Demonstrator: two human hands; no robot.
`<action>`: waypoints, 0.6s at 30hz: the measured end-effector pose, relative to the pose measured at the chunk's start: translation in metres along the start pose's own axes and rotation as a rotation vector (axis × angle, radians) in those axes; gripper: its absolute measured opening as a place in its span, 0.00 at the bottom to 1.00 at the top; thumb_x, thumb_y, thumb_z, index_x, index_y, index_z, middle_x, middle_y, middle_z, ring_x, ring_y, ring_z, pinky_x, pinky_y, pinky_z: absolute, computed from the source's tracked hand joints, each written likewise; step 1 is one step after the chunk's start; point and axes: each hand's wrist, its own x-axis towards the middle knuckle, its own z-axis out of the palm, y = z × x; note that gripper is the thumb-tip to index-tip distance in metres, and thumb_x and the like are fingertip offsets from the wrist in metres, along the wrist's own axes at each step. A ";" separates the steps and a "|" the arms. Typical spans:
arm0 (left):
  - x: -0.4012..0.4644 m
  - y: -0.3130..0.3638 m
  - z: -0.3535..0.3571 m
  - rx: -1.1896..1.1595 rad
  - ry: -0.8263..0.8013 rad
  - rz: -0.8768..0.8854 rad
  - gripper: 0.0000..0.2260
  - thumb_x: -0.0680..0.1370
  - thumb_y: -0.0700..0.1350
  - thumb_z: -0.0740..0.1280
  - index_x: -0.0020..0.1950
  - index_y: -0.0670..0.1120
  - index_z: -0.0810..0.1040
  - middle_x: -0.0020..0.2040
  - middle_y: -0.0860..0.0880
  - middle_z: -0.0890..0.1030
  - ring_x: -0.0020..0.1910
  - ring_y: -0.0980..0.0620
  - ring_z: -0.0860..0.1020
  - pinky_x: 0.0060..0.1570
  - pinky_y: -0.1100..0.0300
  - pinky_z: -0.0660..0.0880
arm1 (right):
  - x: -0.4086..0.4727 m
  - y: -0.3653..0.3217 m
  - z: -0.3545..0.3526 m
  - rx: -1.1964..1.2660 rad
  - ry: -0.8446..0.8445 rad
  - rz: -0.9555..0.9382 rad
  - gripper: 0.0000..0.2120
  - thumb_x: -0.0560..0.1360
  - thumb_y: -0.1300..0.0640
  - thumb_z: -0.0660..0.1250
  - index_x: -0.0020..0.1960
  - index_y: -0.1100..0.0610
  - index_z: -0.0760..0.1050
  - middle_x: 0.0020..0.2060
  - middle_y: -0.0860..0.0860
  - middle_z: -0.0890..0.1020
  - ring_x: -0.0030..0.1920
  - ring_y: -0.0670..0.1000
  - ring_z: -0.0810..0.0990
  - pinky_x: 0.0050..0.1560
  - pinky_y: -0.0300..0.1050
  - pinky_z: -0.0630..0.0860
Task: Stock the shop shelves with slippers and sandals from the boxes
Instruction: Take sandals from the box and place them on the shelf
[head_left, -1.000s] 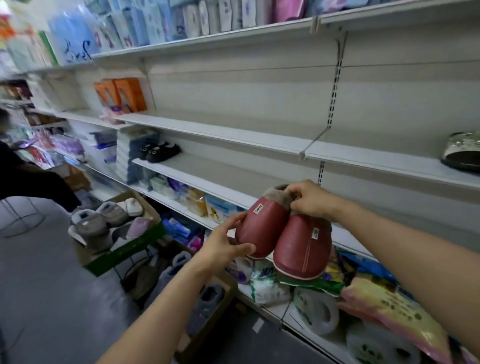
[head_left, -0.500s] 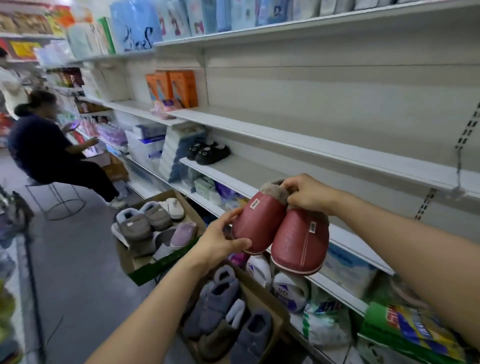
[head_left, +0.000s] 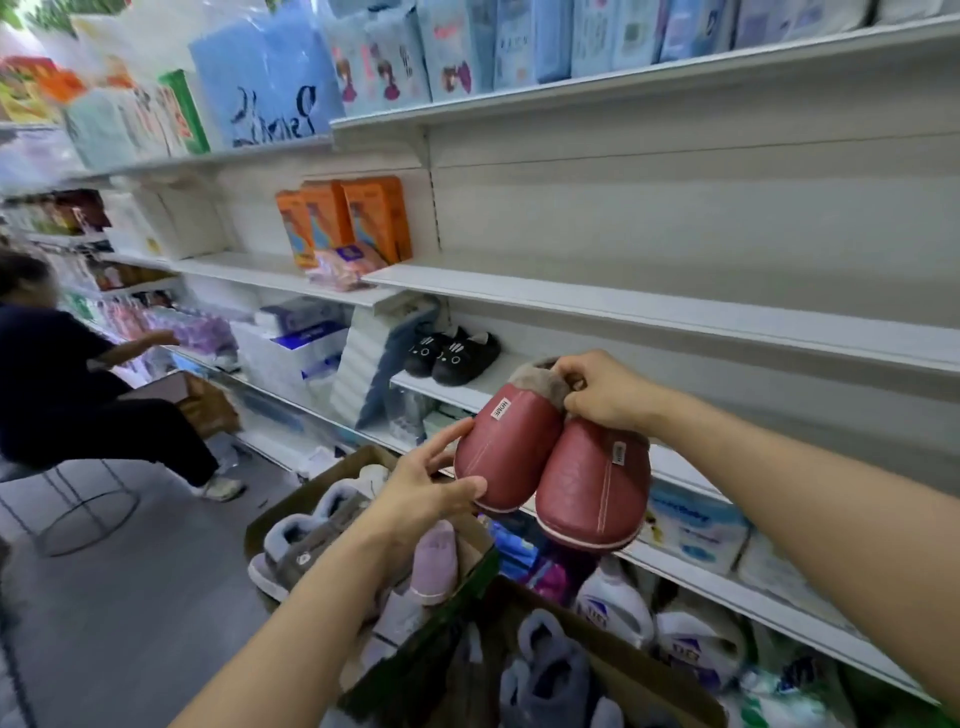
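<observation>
The view is swinging left, bringing the black cat slippers (head_left: 452, 356) closer, while the right hand (head_left: 605, 397) is pinching the red slippers (head_left: 556, 462) by their collars, the left hand (head_left: 426, 486) is cupping one toe, and setting them beside that pair seems next

red fur-lined slippers (head_left: 556, 467), paired, toes down

Blurred: seated person (head_left: 57, 374) at far left, face unreadable; nearest cardboard box (head_left: 613, 670) of grey slippers cut off by bottom edge; top-shelf packets (head_left: 467, 47) cropped above
</observation>
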 end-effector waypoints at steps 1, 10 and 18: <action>0.012 0.002 -0.011 -0.024 -0.016 0.004 0.31 0.64 0.35 0.75 0.63 0.58 0.76 0.62 0.40 0.74 0.54 0.42 0.81 0.47 0.48 0.80 | 0.013 -0.005 0.001 -0.027 0.016 -0.006 0.12 0.69 0.70 0.63 0.48 0.61 0.80 0.42 0.56 0.82 0.41 0.51 0.77 0.43 0.44 0.74; 0.115 0.031 -0.085 -0.032 -0.035 0.086 0.31 0.68 0.34 0.75 0.65 0.59 0.75 0.61 0.44 0.75 0.55 0.43 0.81 0.49 0.52 0.80 | 0.140 -0.032 0.004 -0.080 0.082 -0.107 0.15 0.67 0.70 0.62 0.49 0.61 0.80 0.45 0.52 0.83 0.46 0.51 0.78 0.48 0.45 0.74; 0.218 0.054 -0.153 -0.112 0.000 0.128 0.31 0.67 0.31 0.74 0.64 0.57 0.75 0.60 0.41 0.77 0.54 0.42 0.81 0.49 0.49 0.80 | 0.264 -0.057 0.014 -0.177 0.114 -0.157 0.13 0.67 0.71 0.61 0.48 0.61 0.79 0.44 0.55 0.82 0.46 0.54 0.78 0.47 0.45 0.74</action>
